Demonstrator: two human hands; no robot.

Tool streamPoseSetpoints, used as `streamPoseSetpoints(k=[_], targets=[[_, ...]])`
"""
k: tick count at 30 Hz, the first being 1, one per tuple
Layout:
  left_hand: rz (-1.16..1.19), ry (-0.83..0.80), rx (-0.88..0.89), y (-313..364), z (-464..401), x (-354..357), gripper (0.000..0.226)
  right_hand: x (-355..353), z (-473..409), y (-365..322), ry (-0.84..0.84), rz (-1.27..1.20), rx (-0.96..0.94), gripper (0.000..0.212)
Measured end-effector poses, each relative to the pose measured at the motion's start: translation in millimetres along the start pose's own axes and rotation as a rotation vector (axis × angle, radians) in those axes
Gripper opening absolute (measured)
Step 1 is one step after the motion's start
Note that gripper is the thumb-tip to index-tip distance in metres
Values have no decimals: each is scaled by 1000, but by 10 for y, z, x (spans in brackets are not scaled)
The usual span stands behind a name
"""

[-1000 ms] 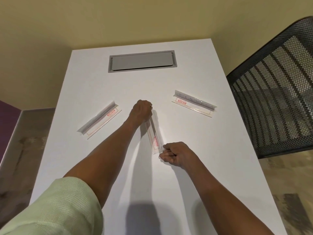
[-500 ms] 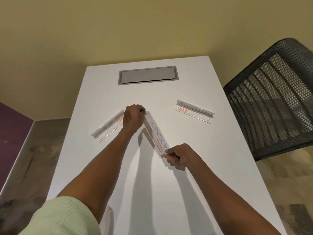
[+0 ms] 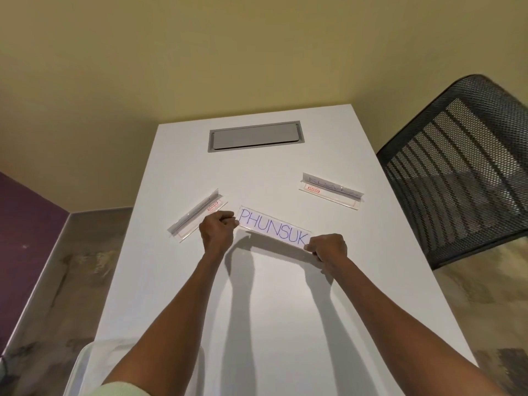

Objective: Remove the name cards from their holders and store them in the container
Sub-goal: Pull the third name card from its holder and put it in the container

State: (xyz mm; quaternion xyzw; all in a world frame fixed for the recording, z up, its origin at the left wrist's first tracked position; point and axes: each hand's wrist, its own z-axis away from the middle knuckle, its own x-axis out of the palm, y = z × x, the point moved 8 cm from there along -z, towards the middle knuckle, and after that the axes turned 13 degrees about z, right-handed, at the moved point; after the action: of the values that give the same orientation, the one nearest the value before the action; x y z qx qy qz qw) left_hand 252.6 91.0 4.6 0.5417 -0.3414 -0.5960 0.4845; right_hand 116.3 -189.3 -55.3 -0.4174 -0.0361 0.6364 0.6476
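I hold the middle holder (image 3: 274, 231), its PHUNSUK card still inside, lifted above the bench (image 3: 285, 310): my left hand (image 3: 216, 234) pinches one end in a closed grip, my right hand (image 3: 328, 248) the other. No card is out yet. The left holder (image 3: 197, 214) and right holder (image 3: 331, 191) lie untouched. I see no container.

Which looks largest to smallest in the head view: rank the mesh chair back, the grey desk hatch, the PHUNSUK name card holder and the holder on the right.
1. mesh chair back
2. grey desk hatch
3. PHUNSUK name card holder and holder on the right: alike; nearness to the camera makes it unsure.
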Motion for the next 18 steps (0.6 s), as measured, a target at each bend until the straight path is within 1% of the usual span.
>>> streamPoseSetpoints(k=[3, 8, 10, 13, 18], targets=[[17, 13, -39, -177, 86, -37, 27, -94, 21, -27, 104, 9, -72, 14], [57, 14, -98, -399, 211, -38, 31, -130, 29, -33, 195, 54, -146, 19], [29, 13, -103, -453, 264, -34, 29, -127, 21, -23, 221, 85, -176, 17], [-52, 14, -96, -528, 336, -31, 19, -109, 2, 22, 237, 88, -197, 16], [-172, 18, -112, -677, 446, 1, 14, -38, -69, 146, 249, 119, -221, 15]])
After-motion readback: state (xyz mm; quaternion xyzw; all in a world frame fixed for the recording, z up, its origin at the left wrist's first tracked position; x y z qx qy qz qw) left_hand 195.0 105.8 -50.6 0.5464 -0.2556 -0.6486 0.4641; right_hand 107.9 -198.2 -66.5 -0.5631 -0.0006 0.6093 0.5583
